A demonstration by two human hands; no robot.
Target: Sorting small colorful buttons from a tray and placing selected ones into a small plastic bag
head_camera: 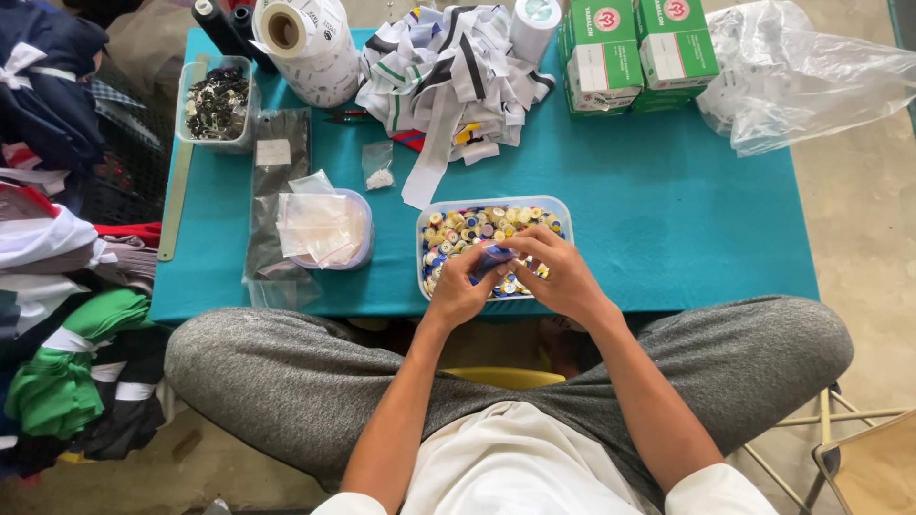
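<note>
My left hand and my right hand meet over a clear plastic tub full of small coloured bobbins. Between the fingers of both hands is a small blue spool, held just above the tub's near side. The tub stands at the front edge of a low table with a teal cloth. My crossed legs in grey trousers lie under the table's near edge.
A clear tub of small plastic bags, a tub of dark buttons, a white tape roll, a heap of striped fabric strips, green boxes and a crumpled plastic bag are on the table. Folded clothes pile at left.
</note>
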